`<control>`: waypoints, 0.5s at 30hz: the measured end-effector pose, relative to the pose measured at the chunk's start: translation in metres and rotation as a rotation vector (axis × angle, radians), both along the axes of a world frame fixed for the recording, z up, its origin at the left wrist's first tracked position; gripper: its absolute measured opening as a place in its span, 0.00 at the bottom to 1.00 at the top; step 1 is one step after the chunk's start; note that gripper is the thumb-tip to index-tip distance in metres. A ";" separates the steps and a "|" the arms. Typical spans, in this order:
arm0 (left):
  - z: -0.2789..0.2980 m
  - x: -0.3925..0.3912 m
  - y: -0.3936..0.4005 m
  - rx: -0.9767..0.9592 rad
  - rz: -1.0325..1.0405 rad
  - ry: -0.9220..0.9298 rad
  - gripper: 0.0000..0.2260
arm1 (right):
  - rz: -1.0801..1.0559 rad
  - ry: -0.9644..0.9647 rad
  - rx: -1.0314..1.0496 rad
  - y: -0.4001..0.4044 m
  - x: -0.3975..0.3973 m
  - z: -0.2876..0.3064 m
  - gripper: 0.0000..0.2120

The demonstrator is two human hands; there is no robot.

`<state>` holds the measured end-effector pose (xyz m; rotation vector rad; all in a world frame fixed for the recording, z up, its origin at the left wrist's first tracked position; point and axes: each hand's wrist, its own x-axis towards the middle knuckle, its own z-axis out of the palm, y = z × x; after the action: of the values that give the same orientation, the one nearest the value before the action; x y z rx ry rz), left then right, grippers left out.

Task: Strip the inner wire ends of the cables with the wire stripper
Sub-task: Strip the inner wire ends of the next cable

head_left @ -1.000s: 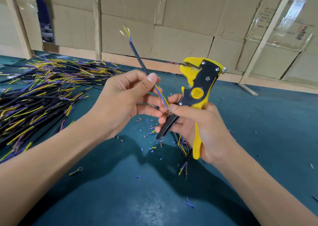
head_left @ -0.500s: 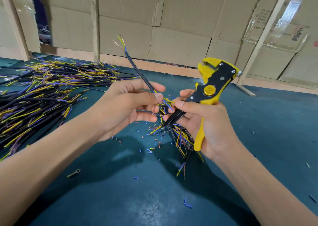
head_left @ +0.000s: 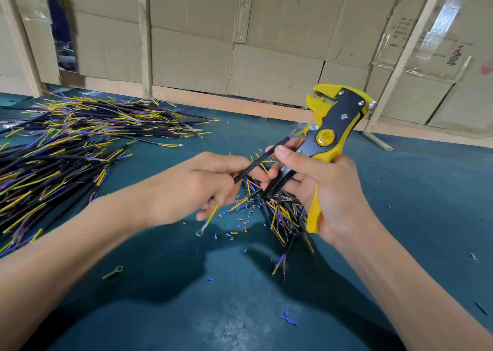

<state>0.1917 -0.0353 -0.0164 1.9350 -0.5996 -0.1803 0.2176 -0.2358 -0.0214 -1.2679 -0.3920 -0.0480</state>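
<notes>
My right hand (head_left: 328, 187) grips the yellow and black wire stripper (head_left: 332, 134), its jaws pointing up and away. My left hand (head_left: 202, 187) holds a black cable (head_left: 260, 161) that slants up to the right toward the stripper's body. The cable's coloured inner wires end beside the tool near my right thumb. A yellow wire with a ring terminal (head_left: 205, 224) hangs below my left fingers. A small heap of cables (head_left: 282, 214) lies on the mat under both hands.
A large pile of black cables with yellow and blue wires (head_left: 66, 147) spreads over the left of the green mat (head_left: 413, 217). Small insulation scraps (head_left: 240, 220) litter the middle. A loose ring terminal (head_left: 113, 272) lies near my left forearm. Cardboard walls (head_left: 266, 43) stand behind.
My left hand has swung the cable from pointing up and left to slanting up and right, bringing its end beside the stripper. My right hand moved the stripper slightly right.
</notes>
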 end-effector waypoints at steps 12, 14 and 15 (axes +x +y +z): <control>-0.006 -0.003 -0.012 0.084 0.297 -0.606 0.11 | -0.005 -0.076 -0.133 0.006 -0.007 -0.008 0.09; -0.007 -0.002 -0.013 0.026 0.281 -0.603 0.11 | 0.004 -0.075 -0.130 0.007 -0.008 -0.009 0.08; -0.008 -0.001 -0.012 0.015 0.282 -0.614 0.12 | 0.013 -0.080 -0.121 0.008 -0.008 -0.008 0.06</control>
<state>0.1905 -0.0477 -0.0240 2.0622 -0.7067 0.6086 0.2093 -0.2279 -0.0296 -1.3860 -0.4782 -0.0651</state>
